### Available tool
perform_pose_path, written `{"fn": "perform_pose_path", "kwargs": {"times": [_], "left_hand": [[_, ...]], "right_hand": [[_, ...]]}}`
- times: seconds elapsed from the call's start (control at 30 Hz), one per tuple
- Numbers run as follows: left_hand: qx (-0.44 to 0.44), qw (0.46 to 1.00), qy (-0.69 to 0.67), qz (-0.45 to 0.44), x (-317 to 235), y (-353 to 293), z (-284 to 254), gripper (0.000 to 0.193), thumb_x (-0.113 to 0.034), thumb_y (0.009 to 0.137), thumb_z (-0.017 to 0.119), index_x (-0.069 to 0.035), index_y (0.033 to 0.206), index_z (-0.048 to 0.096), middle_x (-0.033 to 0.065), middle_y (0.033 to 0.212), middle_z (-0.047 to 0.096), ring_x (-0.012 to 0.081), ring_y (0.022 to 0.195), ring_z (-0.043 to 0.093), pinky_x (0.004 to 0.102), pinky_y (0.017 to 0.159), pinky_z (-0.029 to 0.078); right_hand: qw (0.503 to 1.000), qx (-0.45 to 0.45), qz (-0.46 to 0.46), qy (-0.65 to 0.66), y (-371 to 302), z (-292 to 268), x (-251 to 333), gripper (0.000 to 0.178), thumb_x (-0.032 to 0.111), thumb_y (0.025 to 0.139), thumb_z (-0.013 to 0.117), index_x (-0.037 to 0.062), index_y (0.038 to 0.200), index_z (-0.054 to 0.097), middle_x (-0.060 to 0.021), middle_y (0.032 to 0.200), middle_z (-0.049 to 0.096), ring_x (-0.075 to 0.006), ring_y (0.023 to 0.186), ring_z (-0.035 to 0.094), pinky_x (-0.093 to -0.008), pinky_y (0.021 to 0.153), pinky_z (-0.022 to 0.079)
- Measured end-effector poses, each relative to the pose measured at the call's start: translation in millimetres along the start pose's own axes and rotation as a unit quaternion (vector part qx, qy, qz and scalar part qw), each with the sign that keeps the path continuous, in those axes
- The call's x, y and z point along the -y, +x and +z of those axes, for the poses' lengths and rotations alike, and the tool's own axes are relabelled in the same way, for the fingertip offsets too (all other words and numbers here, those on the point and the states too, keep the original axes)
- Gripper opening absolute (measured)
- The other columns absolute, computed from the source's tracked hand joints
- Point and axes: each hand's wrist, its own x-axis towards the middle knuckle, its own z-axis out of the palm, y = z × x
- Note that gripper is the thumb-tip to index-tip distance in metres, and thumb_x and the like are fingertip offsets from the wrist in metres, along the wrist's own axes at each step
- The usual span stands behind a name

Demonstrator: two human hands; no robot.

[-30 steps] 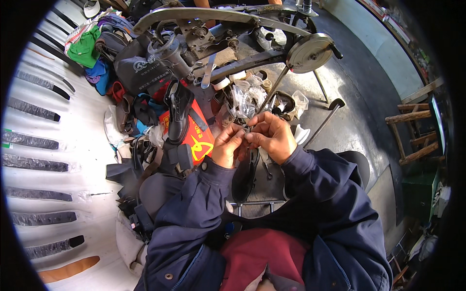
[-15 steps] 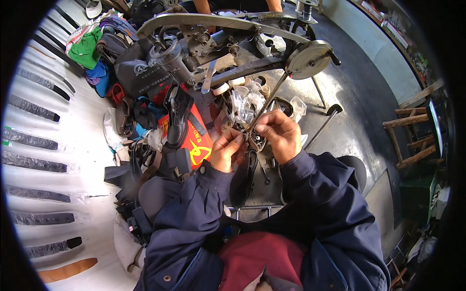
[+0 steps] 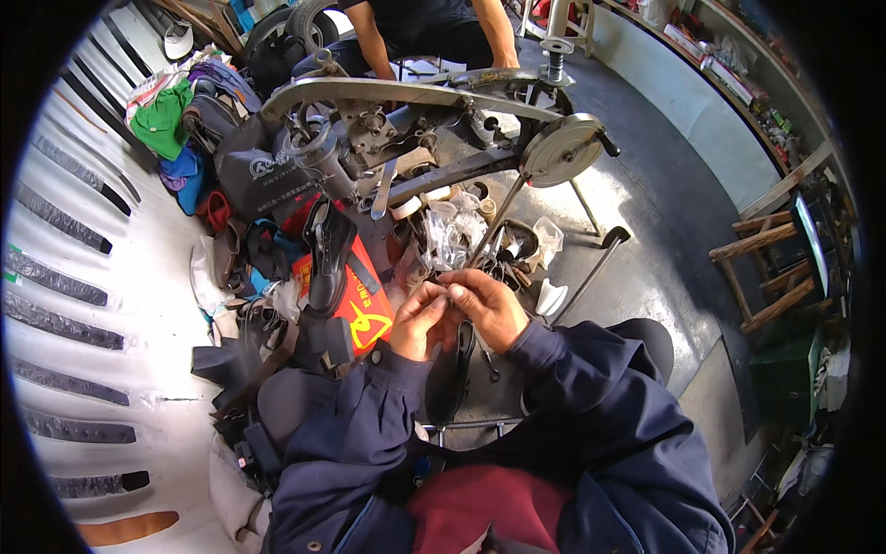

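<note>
My left hand (image 3: 421, 325) and my right hand (image 3: 491, 308) meet in front of my lap with thumbs and fingertips pinched together. Whatever lies between the fingertips is too small or hidden to make out. Just below them is a black shoe (image 3: 449, 379), its upper end partly covered by my left hand. To the left, a second black shoe (image 3: 328, 263) leans on a red bag (image 3: 355, 309) with yellow print. Beyond the hands stands a hand-cranked sewing machine (image 3: 420, 102) with a round wheel (image 3: 561, 150).
Clear plastic bags (image 3: 452, 231), tape rolls and small parts are heaped under the machine. Clothes and bags (image 3: 161, 120) pile up at far left, beside a white panel with dark strips. A wooden stool (image 3: 766, 263) stands right. Another person's forearms (image 3: 371, 42) show behind the machine.
My right hand has come down and left, its fingertips now against those of my left hand. The view has shifted, showing more of the person behind the machine.
</note>
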Motion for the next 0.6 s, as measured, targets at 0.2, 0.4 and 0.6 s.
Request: {"fn": "perform_pose_path", "kwargs": {"times": [0.2, 0.4, 0.6], "left_hand": [[-0.055, 0.997, -0.04, 0.04, -0.7, 0.1, 8.3, 0.013, -0.016, 0.105, 0.055, -0.007, 0.114, 0.056, 0.0137, 0.095, 0.072, 0.0214, 0.061, 0.065, 0.035, 0.057, 0.057], [-0.042, 0.995, -0.014, 0.091, -39.1, -2.4, -7.3, 0.016, -0.009, 0.104, 0.053, -0.007, 0.119, 0.055, 0.0159, 0.091, 0.071, 0.0208, 0.061, 0.066, 0.036, 0.057, 0.058], [-0.074, 0.978, 0.025, 0.191, -118.6, 4.2, -52.0, 0.023, -0.007, 0.104, 0.052, -0.012, 0.126, 0.052, 0.0133, 0.089, 0.069, 0.0165, 0.059, 0.061, 0.0401, 0.057, 0.058]], "right_hand": [[0.993, 0.0, -0.024, -0.118, 1.1, 1.6, 4.0, 0.037, 0.018, 0.103, 0.064, -0.0018, 0.134, 0.058, -0.0096, 0.112, 0.068, -0.0161, 0.104, 0.064, -0.0307, 0.093, 0.052], [0.972, -0.23, -0.034, 0.046, 35.5, -65.5, 40.7, 0.04, 0.032, 0.102, 0.065, 0.0008, 0.126, 0.058, -0.0086, 0.094, 0.07, -0.015, 0.073, 0.064, -0.0304, 0.059, 0.056], [0.891, -0.421, -0.046, 0.163, 75.0, -200.8, 59.2, 0.039, 0.031, 0.1, 0.068, 0.0035, 0.124, 0.054, -0.0056, 0.079, 0.07, -0.015, 0.058, 0.064, -0.0368, 0.052, 0.058]]}}
